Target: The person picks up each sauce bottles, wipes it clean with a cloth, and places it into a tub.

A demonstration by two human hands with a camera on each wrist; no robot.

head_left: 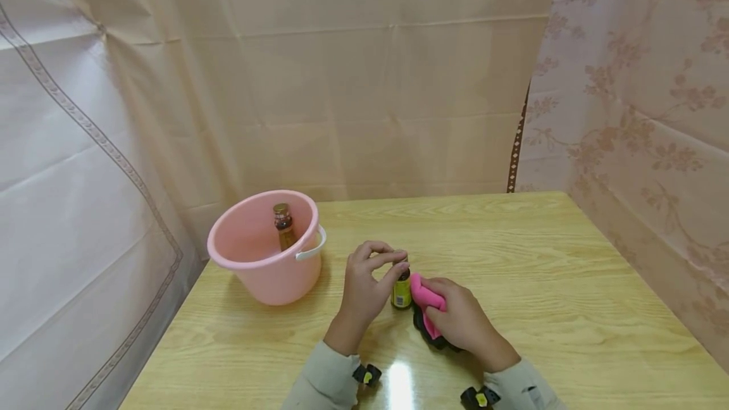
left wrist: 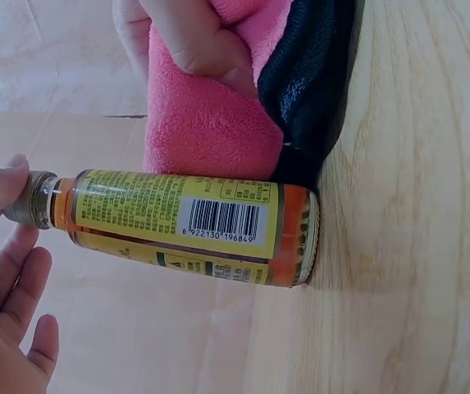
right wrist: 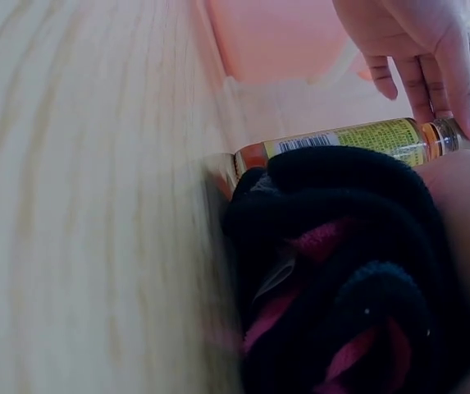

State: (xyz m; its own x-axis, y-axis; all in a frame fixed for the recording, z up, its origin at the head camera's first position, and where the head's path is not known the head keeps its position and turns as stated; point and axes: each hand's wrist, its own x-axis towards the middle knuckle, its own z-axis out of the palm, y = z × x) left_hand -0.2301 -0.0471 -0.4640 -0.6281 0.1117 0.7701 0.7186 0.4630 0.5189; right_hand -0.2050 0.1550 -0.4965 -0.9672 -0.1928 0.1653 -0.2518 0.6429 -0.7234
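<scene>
A small glass bottle [head_left: 401,294] with a yellow label and orange contents stands upright on the table. My left hand [head_left: 364,283] pinches its metal cap [left wrist: 29,199] between thumb and fingers, the other fingers spread away from the glass. To the right of the bottle, my right hand [head_left: 464,318] grips a bunched cloth [left wrist: 206,123], fuzzy pink on one side and black on the other. The cloth lies right against the label side in the left wrist view. Black folds [right wrist: 341,197] of it cover part of the bottle in the right wrist view.
A pink bucket [head_left: 276,283] with a white handle [head_left: 311,248] stands at the left of the wood-grain table [head_left: 547,258]. Inside it leans another bottle [head_left: 283,226] with a gold cap. Beige curtains [head_left: 353,93] hang behind the table and along both sides.
</scene>
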